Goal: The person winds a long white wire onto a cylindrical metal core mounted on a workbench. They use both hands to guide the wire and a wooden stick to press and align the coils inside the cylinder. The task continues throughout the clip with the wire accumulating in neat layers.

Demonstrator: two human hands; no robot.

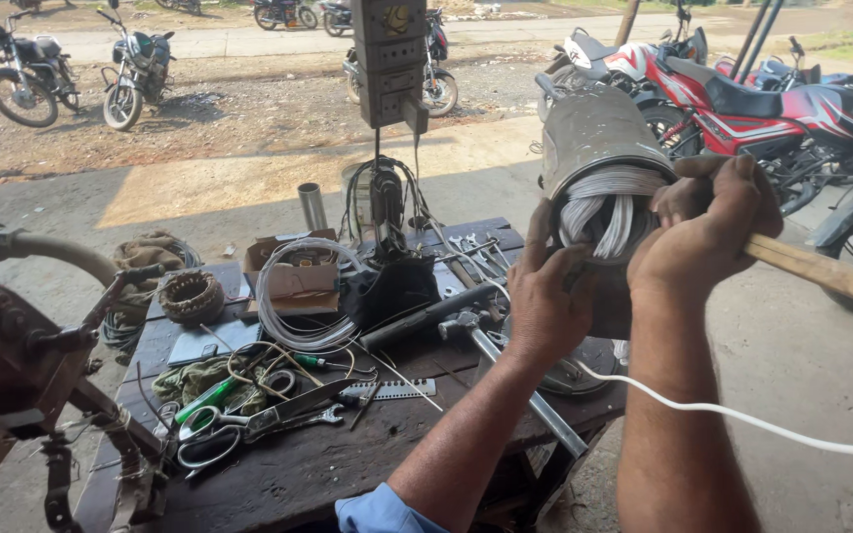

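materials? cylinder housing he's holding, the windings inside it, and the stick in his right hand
Housing: looks like sheet metal, dull grey, scuffed matte finish. Windings: pale silvery strands bundled at the open end, probably sleeved or enamelled wire; can't tell which. Stick: appears to be wood, tan and unpainted, gripped by the right hand. Left hand steadies the housing.

Scissors, a wire coil and what looks like a cardboard box lie on the workbench, motorcycles beyond.
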